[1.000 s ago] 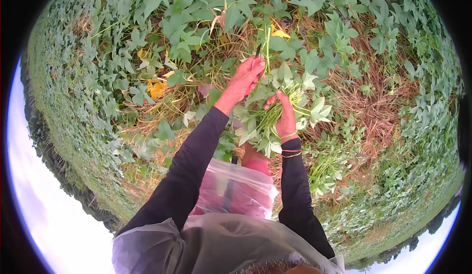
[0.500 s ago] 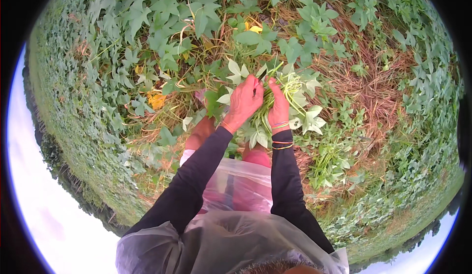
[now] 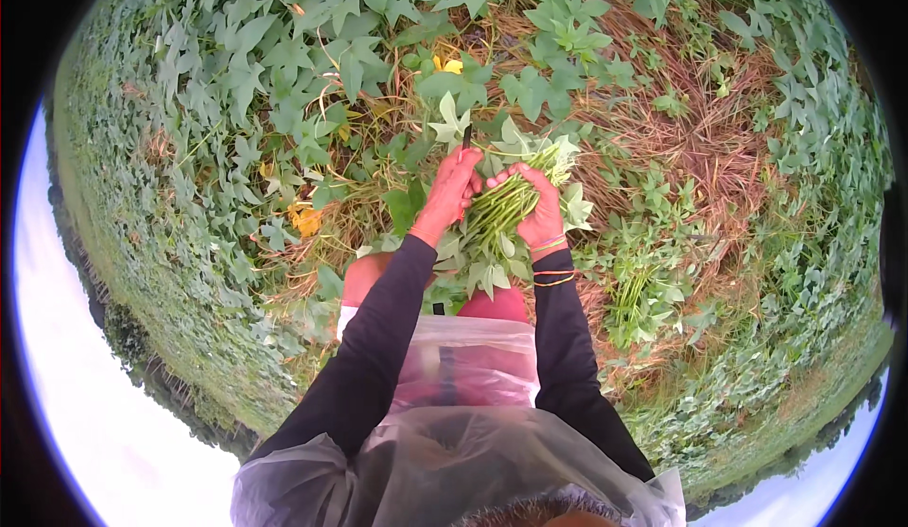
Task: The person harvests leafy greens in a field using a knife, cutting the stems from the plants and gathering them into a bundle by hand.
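My left hand point(image 3: 447, 193) is closed around what looks like a small knife point(image 3: 466, 136). Its thin dark end points up past my fingers, and a bit of red shows below them. Close beside it, my right hand point(image 3: 541, 213) grips a bundle of leafy green vine cuttings point(image 3: 501, 207). The pale green stems lie slanted across my palm, with lobed leaves hanging below and poking out above. My right fingertips wrap over the stems and nearly meet my left fingers. Both hands are above my knees.
A pile of cut leafy stems point(image 3: 634, 295) lies on the ground to the right. Dry brown straw point(image 3: 714, 149) covers the soil beyond it. Dense lobed-leaf vines point(image 3: 274, 63) spread ahead and to the left, with a yellow leaf point(image 3: 305, 219) among them.
My left hand has drawn slightly left, off the stems, and the knife now points upward. In my right hand the bundle has turned and shows its stems more fully.
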A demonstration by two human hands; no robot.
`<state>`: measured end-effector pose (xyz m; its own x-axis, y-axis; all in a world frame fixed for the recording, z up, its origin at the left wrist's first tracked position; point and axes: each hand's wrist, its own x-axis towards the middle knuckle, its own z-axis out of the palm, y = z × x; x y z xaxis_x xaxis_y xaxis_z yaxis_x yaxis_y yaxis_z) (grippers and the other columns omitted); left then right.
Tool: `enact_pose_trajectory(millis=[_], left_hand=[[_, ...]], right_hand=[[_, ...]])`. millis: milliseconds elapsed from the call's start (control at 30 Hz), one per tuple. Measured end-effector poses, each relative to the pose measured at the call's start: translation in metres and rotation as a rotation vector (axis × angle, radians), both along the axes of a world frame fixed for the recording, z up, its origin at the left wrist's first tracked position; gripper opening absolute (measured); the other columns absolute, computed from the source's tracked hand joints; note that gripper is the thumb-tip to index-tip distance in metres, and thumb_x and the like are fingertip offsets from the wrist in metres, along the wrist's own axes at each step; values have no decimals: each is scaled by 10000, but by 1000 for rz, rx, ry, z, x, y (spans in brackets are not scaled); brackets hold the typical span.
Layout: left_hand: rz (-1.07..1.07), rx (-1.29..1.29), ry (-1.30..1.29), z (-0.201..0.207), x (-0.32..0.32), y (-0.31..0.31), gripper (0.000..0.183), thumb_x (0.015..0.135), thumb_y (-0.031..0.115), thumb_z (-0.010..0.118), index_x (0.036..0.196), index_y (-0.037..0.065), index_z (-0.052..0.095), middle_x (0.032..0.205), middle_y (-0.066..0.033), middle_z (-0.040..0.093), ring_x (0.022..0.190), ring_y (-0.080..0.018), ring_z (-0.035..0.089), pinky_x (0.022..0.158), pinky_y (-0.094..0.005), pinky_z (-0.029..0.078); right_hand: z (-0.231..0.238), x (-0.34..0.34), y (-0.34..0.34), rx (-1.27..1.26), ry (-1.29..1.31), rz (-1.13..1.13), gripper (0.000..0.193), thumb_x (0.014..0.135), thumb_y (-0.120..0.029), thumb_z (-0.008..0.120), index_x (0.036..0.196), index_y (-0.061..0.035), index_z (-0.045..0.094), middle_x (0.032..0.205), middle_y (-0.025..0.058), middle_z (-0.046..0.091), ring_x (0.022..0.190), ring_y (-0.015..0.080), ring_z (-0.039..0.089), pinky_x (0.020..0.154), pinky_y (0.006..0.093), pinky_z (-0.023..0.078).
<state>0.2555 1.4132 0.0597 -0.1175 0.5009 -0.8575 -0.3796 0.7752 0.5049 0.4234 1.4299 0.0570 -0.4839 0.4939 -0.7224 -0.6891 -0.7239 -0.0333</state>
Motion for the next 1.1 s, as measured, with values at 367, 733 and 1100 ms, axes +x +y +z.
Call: enact_pose_trajectory(millis=[367, 733, 1100], left_hand=[[-277, -321, -282, -29, 44, -5, 247, 925, 341, 544, 909, 96, 572, 539, 38, 426, 365, -80, 337, 332, -237, 223], [-606, -294, -505, -54, 69, 67, 337, 952, 388, 591, 824, 77, 579, 572, 12, 530, 383, -43, 411, 331, -198, 289], [-792, 197, 28, -120, 64, 266, 522, 942, 549, 536, 1183, 86, 519, 776, -67, 586, 503, -34, 359, 445, -197, 313]], right_hand=[[-9, 82, -30, 111, 359, 82, 338, 959, -256, 540, 1085, 50, 609, 1386, 292, 526, 1312, 427, 504, 1126, 511, 381], [-21, 95, -31, 270, 177, -312, 590, 847, -351, 588, 1279, 52, 581, 931, 126, 572, 942, 312, 562, 1028, 564, 401], [-2, 74, -94, -18, -471, 289, 426, 936, -302, 623, 1185, 44, 638, 935, 71, 651, 915, 193, 596, 972, 352, 420]])
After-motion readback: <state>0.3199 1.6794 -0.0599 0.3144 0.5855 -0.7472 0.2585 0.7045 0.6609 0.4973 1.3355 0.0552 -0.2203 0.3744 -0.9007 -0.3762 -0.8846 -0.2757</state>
